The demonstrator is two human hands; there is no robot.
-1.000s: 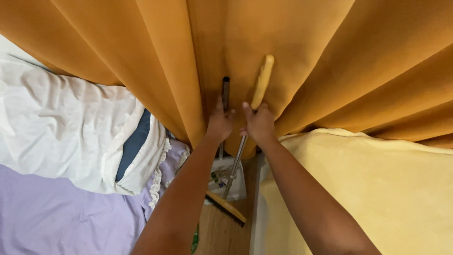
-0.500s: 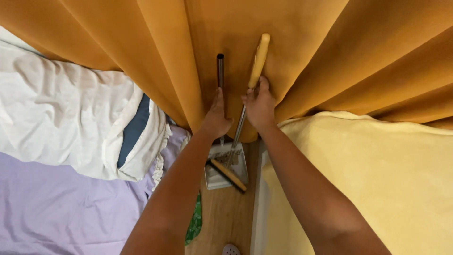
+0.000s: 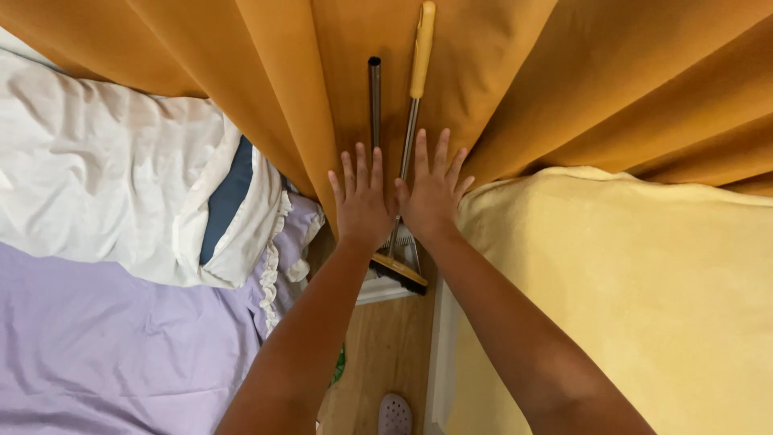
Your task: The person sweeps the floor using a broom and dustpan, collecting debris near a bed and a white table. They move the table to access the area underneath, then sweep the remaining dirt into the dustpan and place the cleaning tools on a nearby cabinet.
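Note:
My left hand (image 3: 360,196) and my right hand (image 3: 432,188) are stretched out side by side, palms down and fingers spread, holding nothing. Just beyond their fingertips two long handles lean against an orange curtain (image 3: 515,89): a dark metal pole (image 3: 374,101) on the left and a metal broom handle with a yellow grip (image 3: 421,52) on the right. The broom's yellow head (image 3: 399,272) and a white dustpan (image 3: 378,288) rest on the wooden floor (image 3: 378,354) below my wrists.
A bed with a purple sheet (image 3: 105,354) and a white pillow (image 3: 105,177) lies to the left. A pale yellow mattress or cushion (image 3: 636,298) fills the right. A grey slipper (image 3: 394,415) sits on the floor strip near the bottom edge.
Both hands have let go of the two handles and opened flat with fingers spread. The handles now stand free against the curtain.

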